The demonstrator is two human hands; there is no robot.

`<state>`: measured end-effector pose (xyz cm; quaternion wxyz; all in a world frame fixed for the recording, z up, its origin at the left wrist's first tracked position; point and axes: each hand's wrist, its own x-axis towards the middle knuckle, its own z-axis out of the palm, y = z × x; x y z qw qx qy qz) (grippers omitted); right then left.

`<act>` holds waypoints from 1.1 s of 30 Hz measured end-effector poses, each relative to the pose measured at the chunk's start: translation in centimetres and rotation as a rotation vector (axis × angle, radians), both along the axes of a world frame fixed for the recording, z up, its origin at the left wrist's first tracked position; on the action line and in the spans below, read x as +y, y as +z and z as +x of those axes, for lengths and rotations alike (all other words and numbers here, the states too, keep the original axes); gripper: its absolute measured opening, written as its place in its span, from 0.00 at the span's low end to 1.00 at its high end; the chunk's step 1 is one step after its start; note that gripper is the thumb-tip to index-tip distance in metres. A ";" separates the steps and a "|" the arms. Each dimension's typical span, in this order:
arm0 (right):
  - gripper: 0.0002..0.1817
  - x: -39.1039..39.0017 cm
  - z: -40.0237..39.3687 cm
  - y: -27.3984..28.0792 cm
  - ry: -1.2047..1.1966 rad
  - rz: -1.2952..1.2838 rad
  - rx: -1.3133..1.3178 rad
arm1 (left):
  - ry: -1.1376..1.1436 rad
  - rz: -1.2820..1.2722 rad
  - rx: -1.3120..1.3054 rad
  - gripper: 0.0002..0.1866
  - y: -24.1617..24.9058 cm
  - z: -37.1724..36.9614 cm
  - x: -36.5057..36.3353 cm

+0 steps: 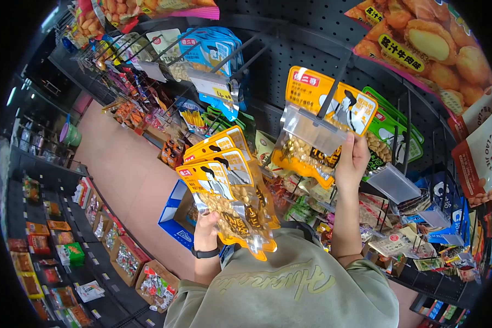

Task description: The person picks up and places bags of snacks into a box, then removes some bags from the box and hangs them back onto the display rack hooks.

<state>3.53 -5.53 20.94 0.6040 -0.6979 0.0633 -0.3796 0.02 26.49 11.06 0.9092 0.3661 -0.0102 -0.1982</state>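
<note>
Several orange snack bags (229, 186) with clear windows are bunched in my left hand (206, 225), whose fingers are closed round their lower left edge. On the right, another orange bag (311, 128) hangs at a display hook, behind a clear tag holder (315, 130). My right hand (353, 158) is closed at the right edge of this bag, next to the tag holder; its fingertips are partly hidden. Green bags (393, 128) hang just right of that hand.
Blue bags (213, 52) hang at the upper left of the pegboard (306, 46). Large nut bags (426, 49) jut in at the top right. A blue box (175, 216) stands below my left hand. Low shelves with packets (71, 254) line the far left, across the aisle floor (120, 158).
</note>
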 end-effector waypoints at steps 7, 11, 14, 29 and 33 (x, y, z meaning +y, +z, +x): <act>0.11 -1.8 3.3 0.8 -0.053 -0.004 0.000 | 0.024 0.004 -0.026 0.39 0.8 -0.5 -1.0; 0.11 -2.2 3.3 -0.2 -0.089 0.007 0.095 | 0.022 0.014 -0.030 0.39 1.1 -0.5 -1.2; 0.18 1.2 2.4 -0.3 -0.086 0.051 -0.074 | 0.010 0.018 -0.051 0.38 1.8 -0.2 -1.8; 0.16 7.3 -3.0 -3.7 0.765 0.267 0.307 | -0.073 0.117 -0.053 0.42 3.3 0.5 -3.9; 0.12 6.9 -3.0 -3.3 0.676 0.196 0.394 | -0.085 0.124 -0.056 0.40 2.6 0.5 -4.8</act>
